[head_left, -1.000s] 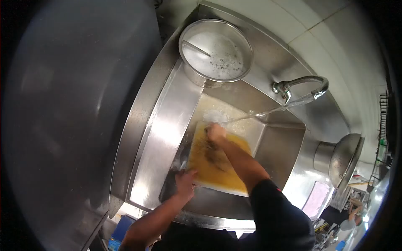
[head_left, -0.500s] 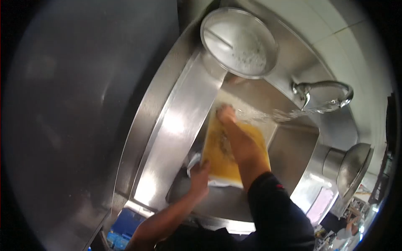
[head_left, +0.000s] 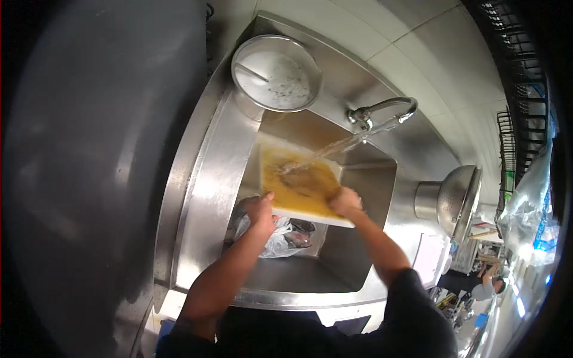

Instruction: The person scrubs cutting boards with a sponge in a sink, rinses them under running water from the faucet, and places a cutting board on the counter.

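Note:
A white cutting board with a yellow-stained face lies tilted in the sink, and running water splashes onto its upper part. My left hand grips the board's near left corner, thumb over the edge. At the near right corner my right hand is closed round the board; its fingertips are partly hidden and slightly blurred. Below the board, a clear plastic bag with dark and reddish contents sits on the sink floor, partly covered by the board.
The curved faucet is running at the sink's back. A steel bowl of foamy liquid with a handle in it stands at the back left corner. On the right are a steel strainer and a pink-white slab. A person is far right.
My right hand has moved from the board's upper face to its near right corner. The board's near edge is raised, showing more of the bag beneath. The camera view has shifted.

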Available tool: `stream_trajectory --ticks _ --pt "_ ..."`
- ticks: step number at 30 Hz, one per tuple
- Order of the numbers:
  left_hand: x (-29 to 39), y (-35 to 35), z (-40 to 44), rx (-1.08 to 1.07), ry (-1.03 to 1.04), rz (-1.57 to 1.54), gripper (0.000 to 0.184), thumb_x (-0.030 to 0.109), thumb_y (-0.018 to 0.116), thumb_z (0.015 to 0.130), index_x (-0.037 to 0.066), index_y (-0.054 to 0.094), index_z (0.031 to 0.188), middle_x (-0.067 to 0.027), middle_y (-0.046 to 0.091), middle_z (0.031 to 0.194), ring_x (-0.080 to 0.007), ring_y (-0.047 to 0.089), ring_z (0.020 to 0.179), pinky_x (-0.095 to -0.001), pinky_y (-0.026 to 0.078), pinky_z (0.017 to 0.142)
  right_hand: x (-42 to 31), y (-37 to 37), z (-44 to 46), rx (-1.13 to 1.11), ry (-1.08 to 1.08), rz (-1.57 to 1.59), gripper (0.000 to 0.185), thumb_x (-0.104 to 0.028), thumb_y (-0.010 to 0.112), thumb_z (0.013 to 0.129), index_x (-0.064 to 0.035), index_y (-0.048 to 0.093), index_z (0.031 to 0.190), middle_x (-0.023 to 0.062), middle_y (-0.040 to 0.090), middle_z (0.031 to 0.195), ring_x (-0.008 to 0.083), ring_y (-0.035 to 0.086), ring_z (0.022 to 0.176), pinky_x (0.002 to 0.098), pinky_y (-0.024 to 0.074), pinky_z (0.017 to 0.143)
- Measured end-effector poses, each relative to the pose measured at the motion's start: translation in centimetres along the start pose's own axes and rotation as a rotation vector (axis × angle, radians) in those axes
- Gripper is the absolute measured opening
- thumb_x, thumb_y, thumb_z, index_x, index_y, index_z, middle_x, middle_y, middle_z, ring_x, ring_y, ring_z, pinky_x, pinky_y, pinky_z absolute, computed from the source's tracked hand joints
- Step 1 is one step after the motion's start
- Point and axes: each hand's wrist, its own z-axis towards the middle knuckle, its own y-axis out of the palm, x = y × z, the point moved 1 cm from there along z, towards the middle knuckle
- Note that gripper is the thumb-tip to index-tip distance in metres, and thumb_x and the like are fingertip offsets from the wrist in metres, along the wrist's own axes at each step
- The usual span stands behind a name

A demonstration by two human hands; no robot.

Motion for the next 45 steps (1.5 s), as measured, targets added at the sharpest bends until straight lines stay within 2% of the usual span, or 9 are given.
stream_trajectory --ticks 6,11,18,22,26,32,35,40,45 --pt "1.9 -2.6 -0.5 0.023 0.005 -0.056 0.027 0.022 0.065 0.084 0.003 0.062 0.102 -0.0109 0.067 0.09 -0.0242 0.066 0.072 -0.0376 0.052 0.047 -14.3 1.6 0.3 0.08 -0.197 0.266 0.03 -0.034 0.057 0.082 -0.0138 0.072 0.098 0.0194 0.068 0.095 0.0357 0.066 0.089 0.0455 0.0525 0.079" --pt "-2.9 -5.2 -0.1 -0.081 -0.049 -0.16 0.029 0.021 0.063 0.085 0.003 0.059 0.107 -0.0133 0.064 0.102 -0.0282 0.067 0.085 -0.0417 0.055 0.054 2.1 -0.5 1.1 0.092 0.173 0.104 0.026 -0.032 0.059 0.084 -0.0131 0.072 0.095 0.0167 0.069 0.095 0.0334 0.066 0.092 0.044 0.0532 0.081" --pt "-4.2 -6.9 -4.6 0.097 -0.139 -0.121 0.033 0.022 0.058 0.088 0.001 0.058 0.114 -0.0119 0.062 0.107 -0.0251 0.066 0.085 -0.0417 0.055 0.06 -14.1 3.2 -1.3 -0.049 -0.396 0.042 0.023 -0.031 0.062 0.08 -0.0127 0.072 0.09 0.0156 0.07 0.095 0.032 0.068 0.085 0.0435 0.0545 0.076" --pt "-5.4 -9.7 -5.7 0.085 -0.059 -0.235 0.026 0.018 0.058 0.088 0.0 0.058 0.107 -0.0123 0.064 0.099 -0.0243 0.065 0.075 -0.0367 0.052 0.051 -6.3 3.5 8.9 -0.068 -0.244 0.002 0.034 -0.038 0.056 0.084 -0.0095 0.072 0.096 0.016 0.07 0.097 0.0311 0.068 0.088 0.0453 0.0528 0.076" --pt "-4.6 -9.1 -7.5 0.165 -0.04 -0.229 0.024 0.018 0.058 0.088 -0.001 0.06 0.103 -0.0108 0.065 0.094 -0.0232 0.065 0.069 -0.0376 0.052 0.051 -3.1 13.5 20.6 0.311 0.273 0.343 0.035 -0.035 0.049 0.092 -0.0044 0.067 0.095 0.0159 0.068 0.097 0.0282 0.066 0.087 0.0408 0.0522 0.074" --pt "-6.8 -9.5 -7.4 0.022 -0.062 -0.316 0.025 0.017 0.059 0.088 -0.001 0.059 0.106 -0.0118 0.065 0.096 -0.0268 0.067 0.075 -0.0397 0.056 0.054 -23.7 13.2 12.6 -0.07 -0.314 0.123 0.027 -0.017 0.047 0.09 -0.0044 0.067 0.104 0.0217 0.064 0.113 0.0324 0.065 0.103 0.0445 0.0514 0.086" --pt "-8.0 -9.4 -7.3 -0.14 -0.092 -0.37 0.038 0.019 0.054 0.092 -0.002 0.052 0.123 -0.0136 0.06 0.119 -0.0302 0.062 0.105 -0.0494 0.053 0.086 -14.5 12.6 14.2 0.038 -0.321 0.019 0.033 -0.026 0.048 0.091 -0.003 0.066 0.108 0.0199 0.065 0.111 0.0329 0.065 0.102 0.0444 0.051 0.087" --pt "-6.6 -7.2 -8.3 -0.094 -0.154 -0.329 0.035 0.014 0.058 0.087 0.0 0.052 0.118 -0.0136 0.061 0.114 -0.0287 0.063 0.101 -0.0459 0.056 0.077 -2.8 2.8 12.7 -0.334 -0.305 -0.546 0.044 -0.039 0.052 0.092 -0.0023 0.066 0.112 0.0169 0.066 0.11 0.0316 0.063 0.102 0.0395 0.049 0.09" --pt "-8.2 0.6 -14.4 -0.381 -0.138 -0.314 0.039 0.008 0.065 0.08 0.001 0.05 0.116 -0.0152 0.059 0.113 -0.0286 0.063 0.099 -0.0415 0.059 0.066 -8.9 0.6 3.7 -0.149 -0.409 0.307 0.047 -0.04 0.063 0.085 -0.0015 0.066 0.11 0.0153 0.067 0.106 0.0288 0.062 0.098 0.0366 0.049 0.087"
